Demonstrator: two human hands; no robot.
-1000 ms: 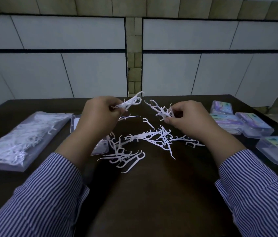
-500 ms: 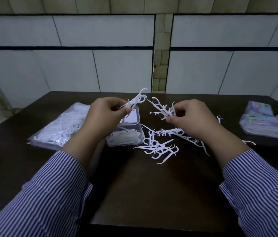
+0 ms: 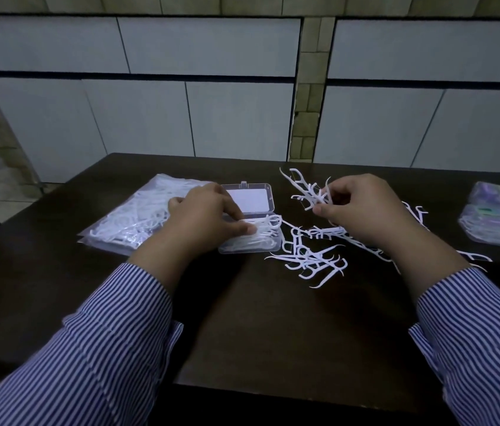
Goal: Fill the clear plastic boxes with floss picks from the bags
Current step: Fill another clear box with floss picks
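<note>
A clear plastic box (image 3: 250, 244) lies open on the dark table (image 3: 273, 333), its lid (image 3: 257, 199) flat behind it and white floss picks inside. My left hand (image 3: 205, 219) reaches down over the box, its fingertips pinching a small bunch of picks (image 3: 265, 227) at the box's rim. Raised above the table, my right hand (image 3: 362, 210) pinches another bunch of floss picks (image 3: 307, 192) that fans up and to the left. Loose picks (image 3: 310, 256) lie scattered between and under my hands. A clear bag of floss picks (image 3: 132, 219) sits left of the box.
Closed boxes with purple and green labels (image 3: 497, 219) are stacked at the table's right edge. A tiled wall stands just behind the table. The table's near edge runs across between my striped sleeves.
My left hand has come down from mid-air with its picks onto the open box. The right hand still holds its bunch up. The view has turned left.
</note>
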